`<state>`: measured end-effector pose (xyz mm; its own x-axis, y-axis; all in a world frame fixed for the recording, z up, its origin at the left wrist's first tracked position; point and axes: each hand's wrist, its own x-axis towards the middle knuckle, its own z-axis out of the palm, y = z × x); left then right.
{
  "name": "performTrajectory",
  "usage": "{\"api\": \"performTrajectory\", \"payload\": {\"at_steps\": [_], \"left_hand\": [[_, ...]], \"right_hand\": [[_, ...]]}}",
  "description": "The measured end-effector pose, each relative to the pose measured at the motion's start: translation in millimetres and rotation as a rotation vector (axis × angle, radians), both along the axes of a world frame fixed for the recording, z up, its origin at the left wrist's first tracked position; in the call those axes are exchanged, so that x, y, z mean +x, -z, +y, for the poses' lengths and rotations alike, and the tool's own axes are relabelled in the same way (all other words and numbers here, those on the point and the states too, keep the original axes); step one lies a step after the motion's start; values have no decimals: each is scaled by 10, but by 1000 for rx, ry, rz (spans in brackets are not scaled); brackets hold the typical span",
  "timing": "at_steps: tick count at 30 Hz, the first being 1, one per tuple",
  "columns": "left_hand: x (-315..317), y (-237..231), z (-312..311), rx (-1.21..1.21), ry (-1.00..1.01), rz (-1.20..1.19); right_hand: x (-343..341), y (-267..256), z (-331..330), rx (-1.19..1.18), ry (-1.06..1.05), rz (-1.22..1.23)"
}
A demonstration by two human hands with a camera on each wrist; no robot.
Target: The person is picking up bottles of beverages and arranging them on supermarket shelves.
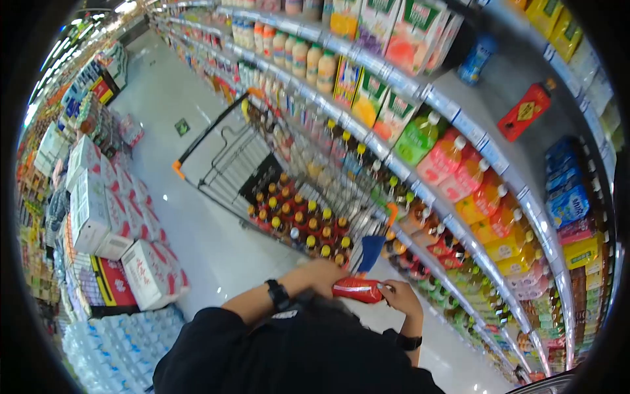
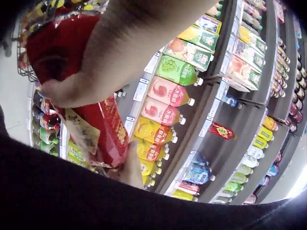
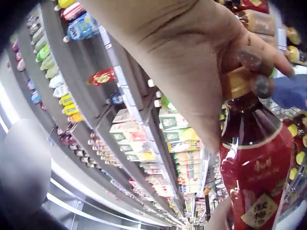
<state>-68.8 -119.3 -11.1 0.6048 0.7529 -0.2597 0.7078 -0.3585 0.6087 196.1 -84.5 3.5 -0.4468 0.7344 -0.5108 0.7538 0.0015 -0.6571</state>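
A red-labelled drink bottle (image 1: 357, 289) lies sideways between both hands, close in front of the person's chest. My left hand (image 1: 323, 278) holds it by the body; in the left wrist view the thumb of that hand (image 2: 122, 55) lies across the red label. At the other end, my right hand (image 1: 402, 299) has its fingers on the bottle's gold-coloured cap (image 3: 238, 84). Dark drink shows through the bottle's neck (image 3: 249, 120) in the right wrist view. Just beyond the hands stands a shopping cart (image 1: 216, 141) with many similar bottles (image 1: 308, 226) upright inside.
Shelves of drinks (image 1: 420, 190) run along the right, with one red bottle (image 1: 527, 111) lying on a sparsely filled shelf. Stacked white cartons (image 1: 92, 213) and shrink-wrapped water bottles (image 1: 128, 345) line the left. Pale floor (image 1: 203, 259) lies between. A blue flap (image 1: 372, 253) hangs at the cart's near end.
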Motion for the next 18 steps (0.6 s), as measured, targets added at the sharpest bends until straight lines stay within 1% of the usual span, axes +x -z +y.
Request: {"api": "performTrajectory", "payload": {"at_steps": [2,3,5,6,7,8,9,10,11,13,16,17,18], "left_hand": [[-35,105,30,39,101,48],[-56,141,39,61,116,27],[-113,192,97,91,144,-6],[-136,172,147,89,156,7],[-175,127,209,88,165,23],[-246,110,276,91,171,44],[-323,183,349,153,170,-17],[-424,247,439,181,169,-18],[-556,307,535,207,168,-16],[-850,334,757,257,163,-1],[-1395,370,1086,290,111,-57],[-1597,370,1184,263,75,-59],[-1757,438,1291,287,15,-103]], "right_hand": [[-20,138,-145,-144,-55,71],[-46,139,-163,-238,-102,78],[-108,117,-140,-338,-132,76],[-144,107,-112,-386,-148,76],[-193,119,-68,-420,-130,127],[-270,114,-17,-439,-112,164],[-352,109,49,-455,-95,201],[-463,109,128,-472,-80,240],[-617,110,208,-449,-56,214],[-912,217,334,-397,-10,248],[-1463,369,599,-371,36,274],[-1660,436,677,-370,61,295],[-1846,477,736,-371,87,313]]}}
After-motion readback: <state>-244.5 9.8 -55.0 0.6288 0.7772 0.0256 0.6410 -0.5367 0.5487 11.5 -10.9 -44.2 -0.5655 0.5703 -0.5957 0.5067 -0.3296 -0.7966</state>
